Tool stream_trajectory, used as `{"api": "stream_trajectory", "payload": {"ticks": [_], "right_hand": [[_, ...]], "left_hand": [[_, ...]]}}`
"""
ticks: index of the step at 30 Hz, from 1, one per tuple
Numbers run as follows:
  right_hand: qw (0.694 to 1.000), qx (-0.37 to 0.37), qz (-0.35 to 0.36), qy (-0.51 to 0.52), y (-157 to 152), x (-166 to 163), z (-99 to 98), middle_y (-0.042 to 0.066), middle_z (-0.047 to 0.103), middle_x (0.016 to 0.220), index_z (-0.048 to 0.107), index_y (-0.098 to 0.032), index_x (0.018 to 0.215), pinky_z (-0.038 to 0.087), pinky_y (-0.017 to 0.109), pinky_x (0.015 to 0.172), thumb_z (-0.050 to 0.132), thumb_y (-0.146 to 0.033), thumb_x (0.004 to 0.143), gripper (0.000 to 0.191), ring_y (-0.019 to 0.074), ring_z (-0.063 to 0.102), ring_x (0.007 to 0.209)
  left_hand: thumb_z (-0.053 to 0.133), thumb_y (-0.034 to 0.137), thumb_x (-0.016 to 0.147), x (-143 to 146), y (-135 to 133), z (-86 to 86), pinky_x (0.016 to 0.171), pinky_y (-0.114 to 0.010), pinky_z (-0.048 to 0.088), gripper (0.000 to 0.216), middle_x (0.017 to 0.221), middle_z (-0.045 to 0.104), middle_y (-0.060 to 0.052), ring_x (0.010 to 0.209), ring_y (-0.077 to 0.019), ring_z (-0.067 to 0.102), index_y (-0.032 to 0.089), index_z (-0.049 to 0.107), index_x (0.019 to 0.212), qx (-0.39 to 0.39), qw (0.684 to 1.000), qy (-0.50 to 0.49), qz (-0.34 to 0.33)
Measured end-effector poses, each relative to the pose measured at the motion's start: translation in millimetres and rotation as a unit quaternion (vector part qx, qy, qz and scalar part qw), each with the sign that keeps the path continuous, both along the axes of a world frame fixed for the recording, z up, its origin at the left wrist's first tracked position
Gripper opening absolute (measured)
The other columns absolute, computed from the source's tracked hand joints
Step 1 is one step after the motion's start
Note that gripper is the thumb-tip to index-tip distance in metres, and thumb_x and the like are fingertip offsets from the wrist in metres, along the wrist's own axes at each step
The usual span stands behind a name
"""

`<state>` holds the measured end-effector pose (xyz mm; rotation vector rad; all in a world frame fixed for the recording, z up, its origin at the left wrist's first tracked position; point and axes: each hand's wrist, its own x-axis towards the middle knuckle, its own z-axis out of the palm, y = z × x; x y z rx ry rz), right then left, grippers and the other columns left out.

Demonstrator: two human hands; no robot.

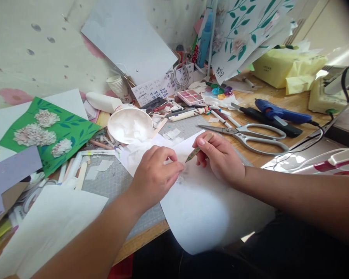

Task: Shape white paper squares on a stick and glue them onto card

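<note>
Pinching down with curled fingers, the left hand [155, 176] pins the white paper sheet [203, 205] flat on the grey cutting mat [110, 182], thumb and forefinger pressed together right at the working spot. Beside it, the right hand [221, 155] is closed around a short green pencil [195, 152] in a writing grip, tip angled down at the paper just by the left fingertips; whether the point actually touches is hard to say from here.

That sheet lies at the desk's front edge, its near corner drooping over the side. It looks thin, light and floppy, so it should slide and crease easily; a flat press close to the pencil tip seems the safest hold, not a grab at the loose corner.

Behind the hands, large scissors [250, 133] lie on the wood, a blue glue gun [275, 114] past them, a white bowl [130, 124] of scraps to the left, and a green flower collage [46, 130] further left.
</note>
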<state>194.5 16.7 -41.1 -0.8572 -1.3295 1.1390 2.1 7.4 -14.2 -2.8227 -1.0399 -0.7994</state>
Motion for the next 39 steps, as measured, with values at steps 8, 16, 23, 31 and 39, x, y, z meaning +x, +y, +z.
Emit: {"api": "stream_trajectory", "payload": {"ticks": [8,16,23,31,39], "right_hand": [[0.999,0.040,-0.017,0.010,-5.6,0.5,-0.3,-0.006,0.048,0.058,0.049,-0.020,0.075,0.040,0.022,0.046,0.050,-0.041,0.093,0.028,0.0079,0.046,0.045],[0.993,0.089,0.037,-0.073,-7.0,2.1,0.5,-0.002,0.052,0.067,0.049,-0.019,0.071,0.039,0.023,0.051,0.048,-0.036,0.094,0.029,0.0078,0.046,0.051],[0.982,0.120,0.058,-0.130,-5.5,1.4,3.4,-0.003,0.050,0.066,0.049,-0.018,0.071,0.038,0.022,0.054,0.048,-0.024,0.094,0.024,0.0077,0.045,0.053],[0.984,0.119,0.035,-0.126,-7.8,2.5,3.6,-0.001,0.053,0.069,0.050,-0.019,0.072,0.038,0.024,0.053,0.048,-0.028,0.094,0.024,0.0086,0.046,0.053],[0.994,0.085,0.016,-0.064,-10.0,3.3,-0.3,-0.002,0.054,0.067,0.054,-0.019,0.083,0.042,0.026,0.054,0.048,-0.035,0.095,0.020,0.0100,0.050,0.054]], "left_hand": [[0.063,0.008,0.079,3.8,-6.0,-0.3,0.070,-0.033,0.046,0.009,0.078,0.056,-0.004,0.077,-0.0175,0.055,0.015,0.068,0.077,-0.086,0.990,-0.102,0.050],[0.063,0.007,0.077,1.9,-10.0,-0.3,0.067,-0.033,0.044,0.013,0.074,0.056,-0.002,0.074,-0.0174,0.053,0.018,0.069,0.074,-0.117,0.991,-0.054,0.034],[0.062,0.007,0.077,1.7,-10.7,-0.3,0.067,-0.034,0.044,0.014,0.076,0.056,-0.002,0.074,-0.0172,0.052,0.018,0.069,0.074,-0.118,0.991,-0.045,0.038],[0.062,0.010,0.078,1.2,-10.7,-2.2,0.068,-0.035,0.044,0.011,0.076,0.056,-0.002,0.074,-0.0179,0.053,0.018,0.068,0.073,-0.113,0.991,-0.045,0.049],[0.059,0.013,0.084,-1.0,-11.0,2.2,0.077,-0.032,0.045,0.010,0.083,0.058,-0.003,0.083,-0.0163,0.057,0.017,0.061,0.075,-0.098,0.975,-0.161,0.120]]}}
